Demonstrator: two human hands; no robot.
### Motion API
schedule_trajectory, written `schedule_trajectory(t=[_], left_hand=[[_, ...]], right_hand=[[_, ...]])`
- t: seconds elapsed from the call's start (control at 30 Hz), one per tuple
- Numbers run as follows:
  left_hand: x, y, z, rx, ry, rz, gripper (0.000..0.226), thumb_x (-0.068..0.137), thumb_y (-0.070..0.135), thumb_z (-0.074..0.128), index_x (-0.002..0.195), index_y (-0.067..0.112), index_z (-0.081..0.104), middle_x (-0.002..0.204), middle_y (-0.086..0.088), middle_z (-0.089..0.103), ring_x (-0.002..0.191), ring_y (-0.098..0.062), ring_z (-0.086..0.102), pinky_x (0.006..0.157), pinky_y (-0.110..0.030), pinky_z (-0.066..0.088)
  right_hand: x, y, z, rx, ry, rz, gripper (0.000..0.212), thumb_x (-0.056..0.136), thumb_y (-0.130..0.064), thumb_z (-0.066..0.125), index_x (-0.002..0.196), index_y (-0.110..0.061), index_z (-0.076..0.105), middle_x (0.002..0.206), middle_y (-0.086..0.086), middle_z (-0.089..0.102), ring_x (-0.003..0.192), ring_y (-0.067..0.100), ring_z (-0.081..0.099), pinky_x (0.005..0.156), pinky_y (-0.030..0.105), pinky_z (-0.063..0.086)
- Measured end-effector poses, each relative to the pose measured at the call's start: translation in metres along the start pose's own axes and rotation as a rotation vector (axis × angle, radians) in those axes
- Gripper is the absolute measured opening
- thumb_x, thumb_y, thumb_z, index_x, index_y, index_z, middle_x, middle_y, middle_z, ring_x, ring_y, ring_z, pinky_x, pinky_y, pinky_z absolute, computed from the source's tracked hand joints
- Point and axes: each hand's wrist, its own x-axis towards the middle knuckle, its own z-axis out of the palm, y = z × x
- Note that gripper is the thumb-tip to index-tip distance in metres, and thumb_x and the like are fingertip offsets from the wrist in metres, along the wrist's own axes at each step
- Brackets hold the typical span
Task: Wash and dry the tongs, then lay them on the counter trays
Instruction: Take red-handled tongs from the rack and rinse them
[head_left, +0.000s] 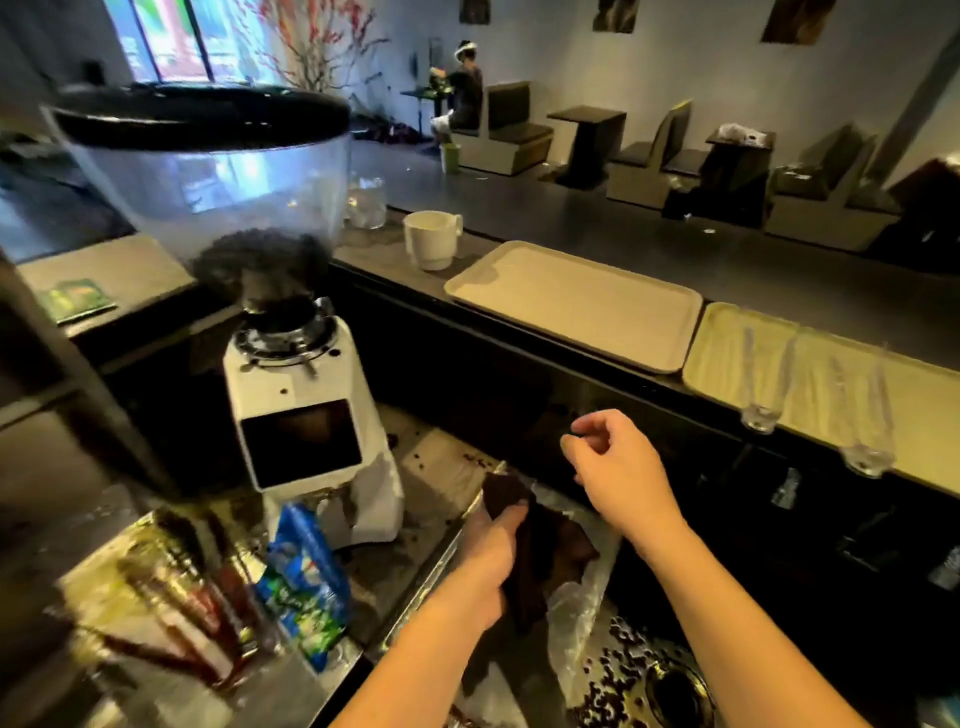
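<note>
The left hand (488, 545) grips a dark cloth (524, 540), perhaps wrapped round the tongs; the right hand (618, 467) hovers above with loosely curled fingers (571, 444), holding nothing. Wipe fully dry before laying anything on the far beige tray (571, 301).

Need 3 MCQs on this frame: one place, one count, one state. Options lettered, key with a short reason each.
1. Where does the white mug stand?
A. on the beige tray
B. on the counter, left of the beige tray
C. in the sink

2. How many trays lie on the counter?
A. one
B. two
C. four

3. What is the left hand doing?
A. gripping a dark cloth
B. resting flat on the grinder
C. holding a glass

Key: 1 B, the mug sits on the dark counter beside the beige tray's left end. 2 B, the beige tray and a yellowish tray lie side by side. 3 A, its fingers curl round the dark cloth; the right hand holds nothing, fingers loosely curled.
</note>
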Motion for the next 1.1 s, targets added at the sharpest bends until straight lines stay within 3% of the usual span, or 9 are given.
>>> schedule_trajectory(t=[0.13,0.3,0.4,0.57,0.7,0.87,0.93,1.03,1.1], left_hand=[[-0.018,0.007,-0.088,-0.093,0.086,0.03,0.047,0.088,0.036,0.069,0.129,0.015,0.06,0.116,-0.015,0.073,0.104,-0.038,0.07,0.094,-0.055,0.056],[-0.049,0.003,-0.195,-0.233,0.183,0.106,0.045,0.095,0.022,0.063,0.135,0.001,0.056,0.121,-0.022,0.07,0.097,-0.035,0.074,0.082,-0.048,0.061],[-0.061,-0.001,-0.261,-0.268,0.288,0.139,0.032,0.098,0.014,0.059,0.125,0.0,0.063,0.12,-0.031,0.068,0.107,-0.045,0.068,0.094,-0.061,0.054],[-0.069,-0.009,-0.33,-0.331,0.387,0.129,0.02,0.096,0.014,0.062,0.112,0.005,0.067,0.092,-0.019,0.074,0.083,-0.035,0.073,0.077,-0.048,0.061],[-0.068,-0.013,-0.362,-0.368,0.452,0.098,0.025,0.097,0.013,0.06,0.116,-0.001,0.066,0.099,-0.026,0.071,0.095,-0.045,0.071,0.089,-0.062,0.056],[-0.049,-0.016,-0.383,-0.394,0.49,0.064,0.01,0.099,0.017,0.06,0.101,0.01,0.067,0.064,-0.008,0.076,0.055,-0.025,0.074,0.044,-0.032,0.056],[-0.036,-0.014,-0.384,-0.358,0.518,0.05,0.014,0.098,0.019,0.061,0.102,0.008,0.069,0.072,-0.011,0.078,0.062,-0.028,0.076,0.051,-0.033,0.058],[-0.018,-0.008,-0.385,-0.335,0.56,0.028,0.022,0.098,0.015,0.061,0.113,0.0,0.067,0.092,-0.02,0.07,0.086,-0.033,0.068,0.088,-0.052,0.057],[-0.007,-0.005,-0.384,-0.323,0.601,-0.025,0.026,0.095,0.021,0.064,0.116,0.007,0.065,0.105,-0.019,0.068,0.096,-0.034,0.067,0.099,-0.056,0.052]], right_hand=[[-0.026,-0.027,0.077,-0.011,-0.203,-0.028,0.009,0.085,-0.024,0.064,0.094,-0.026,0.063,0.084,-0.001,0.069,0.077,0.018,0.067,0.069,0.032,0.052],[-0.073,-0.06,0.173,0.076,-0.373,0.003,0.01,0.086,-0.015,0.065,0.077,-0.02,0.063,0.075,0.01,0.07,0.056,0.016,0.059,0.062,0.035,0.047],[-0.106,-0.079,0.233,0.046,-0.444,-0.05,0.016,0.086,-0.013,0.066,0.075,-0.024,0.062,0.077,0.007,0.07,0.057,0.013,0.06,0.062,0.033,0.05],[-0.137,-0.092,0.299,-0.014,-0.526,-0.057,0.003,0.078,-0.024,0.062,0.079,-0.022,0.064,0.08,0.003,0.071,0.078,0.027,0.068,0.075,0.043,0.054],[-0.144,-0.092,0.33,-0.044,-0.537,-0.041,0.013,0.072,-0.036,0.06,0.077,-0.024,0.064,0.074,-0.004,0.068,0.079,0.025,0.069,0.077,0.045,0.057],[-0.125,-0.079,0.36,-0.133,-0.582,-0.039,0.02,0.08,-0.029,0.06,0.095,-0.019,0.066,0.085,-0.005,0.068,0.085,0.018,0.065,0.072,0.034,0.05],[-0.112,-0.068,0.373,-0.158,-0.614,-0.032,0.019,0.083,-0.027,0.06,0.099,-0.018,0.066,0.087,-0.004,0.069,0.085,0.017,0.064,0.069,0.03,0.045],[-0.092,-0.054,0.394,-0.246,-0.669,-0.028,0.013,0.088,-0.026,0.061,0.095,-0.016,0.066,0.087,0.0,0.067,0.086,0.021,0.062,0.069,0.027,0.04],[-0.079,-0.044,0.408,-0.328,-0.713,-0.023,0.017,0.089,-0.026,0.06,0.096,-0.013,0.069,0.093,0.005,0.068,0.093,0.026,0.064,0.071,0.028,0.043]])
